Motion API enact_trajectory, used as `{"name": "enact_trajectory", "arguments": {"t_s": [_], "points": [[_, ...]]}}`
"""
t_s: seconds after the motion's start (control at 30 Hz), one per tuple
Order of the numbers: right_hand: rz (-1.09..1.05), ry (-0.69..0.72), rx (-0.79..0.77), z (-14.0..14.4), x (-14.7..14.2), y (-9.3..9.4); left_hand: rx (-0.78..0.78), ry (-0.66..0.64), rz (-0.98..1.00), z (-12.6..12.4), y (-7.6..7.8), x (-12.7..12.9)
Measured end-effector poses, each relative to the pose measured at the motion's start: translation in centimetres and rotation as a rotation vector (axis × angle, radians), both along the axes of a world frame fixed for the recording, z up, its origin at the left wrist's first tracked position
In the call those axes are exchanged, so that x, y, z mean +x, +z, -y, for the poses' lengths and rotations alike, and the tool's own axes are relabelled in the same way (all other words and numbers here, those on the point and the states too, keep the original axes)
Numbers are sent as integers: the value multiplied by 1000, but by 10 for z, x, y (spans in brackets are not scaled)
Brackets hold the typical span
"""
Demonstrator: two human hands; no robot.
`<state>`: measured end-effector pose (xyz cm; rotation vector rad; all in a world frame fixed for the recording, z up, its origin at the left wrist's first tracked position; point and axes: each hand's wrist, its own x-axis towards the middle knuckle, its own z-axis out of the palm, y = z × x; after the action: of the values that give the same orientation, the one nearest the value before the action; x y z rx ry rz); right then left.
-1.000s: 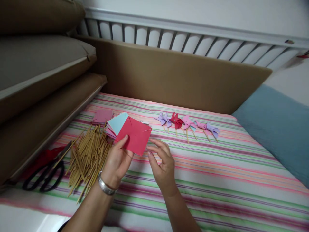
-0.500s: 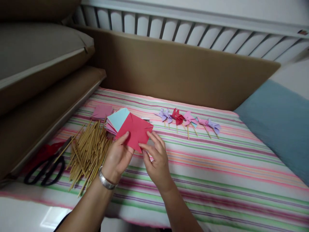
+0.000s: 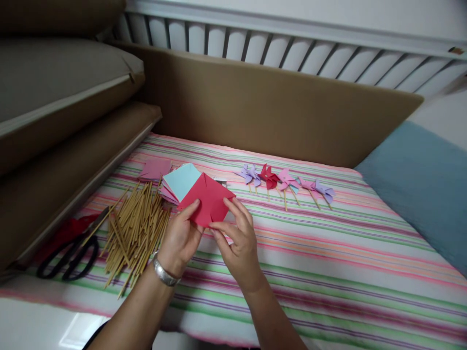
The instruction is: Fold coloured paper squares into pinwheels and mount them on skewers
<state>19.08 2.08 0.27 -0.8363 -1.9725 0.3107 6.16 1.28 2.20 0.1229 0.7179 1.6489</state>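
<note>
I see a red paper square [image 3: 208,200] over a light-blue paper square [image 3: 181,180], with a pink one [image 3: 155,169] beyond. The sticks [image 3: 133,232] are tan, the scissors [image 3: 69,257] black. The pinwheels [image 3: 286,182] run lilac, red and pink. The cloth [image 3: 328,272] is striped pink, green, purple and white.

Surface: striped cloth [image 3: 328,262], pink/green/purple bands, spread flat. Lying on it, left to right: black-handled scissors [image 3: 69,260] on a red scrap [image 3: 63,233]; loose heap of wooden sticks [image 3: 133,233]; pink paper square [image 3: 155,169]; fanned stack of coloured paper squares [image 3: 175,187]; row of small paper pinwheels [image 3: 286,182] on sticks, purple, red, pink. Blue cushion [image 3: 423,184] at right edge
</note>
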Motion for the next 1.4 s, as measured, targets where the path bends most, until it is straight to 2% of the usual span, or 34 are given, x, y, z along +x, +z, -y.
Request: {"name": "enact_trajectory", "arguments": {"t_s": [0.1,0.3,0.63,0.83,0.97,1.13,1.23,1.4], "points": [[-10,-13,-27,0,1,1,34,45,-100,0,-3,3],[-70,-108,-124,-3,3,1,82,-10,-269,3,-7,9],[-165,-189,-285,-10,6,-3,46,-59,-295,6,-6,21],[-178,-224,-304,-11,6,-4,30,-77,-311,7,-6,22],[-185,-243,-306,-11,5,-6,80,-95,-360,8,-4,23],[-222,-238,-361,-12,4,-5,68,-53,-458,6,-10,22],[-323,-188,-508,-14,8,0,23,-39,-482,4,-14,18],[-560,114,-941,-22,21,8,-16,-109,-520,4,-13,15]]}}
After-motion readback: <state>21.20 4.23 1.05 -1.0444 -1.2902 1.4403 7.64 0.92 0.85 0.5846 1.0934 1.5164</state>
